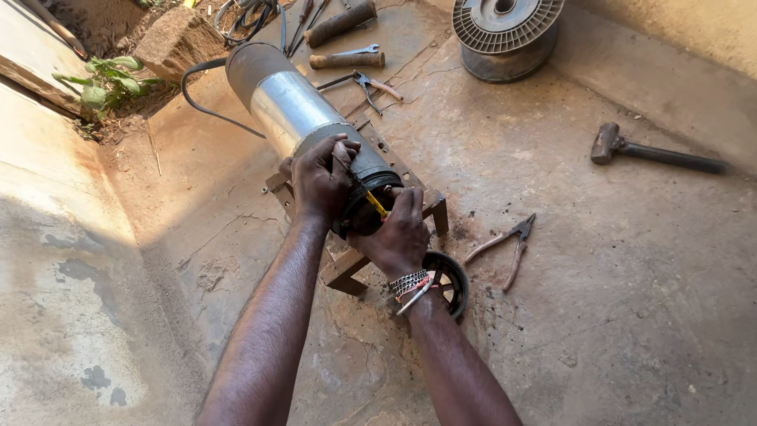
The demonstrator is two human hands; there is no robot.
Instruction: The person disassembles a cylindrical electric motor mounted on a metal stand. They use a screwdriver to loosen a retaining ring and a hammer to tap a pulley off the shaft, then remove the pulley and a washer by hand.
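Right hand (400, 230), fingers curled, is pinching a thin yellow-handled tool (376, 204) into the dark open end of the long silver metal motor cylinder (303, 118), while left hand (319, 180) is gripping over the casing, likely steadying it on the rusty angle-iron stand (351, 268). Black round end cap (449, 280) and pliers (505, 241) are lying nearby on the cracked concrete floor (615, 315); hammer (654, 152), wire spool (505, 35) further off.
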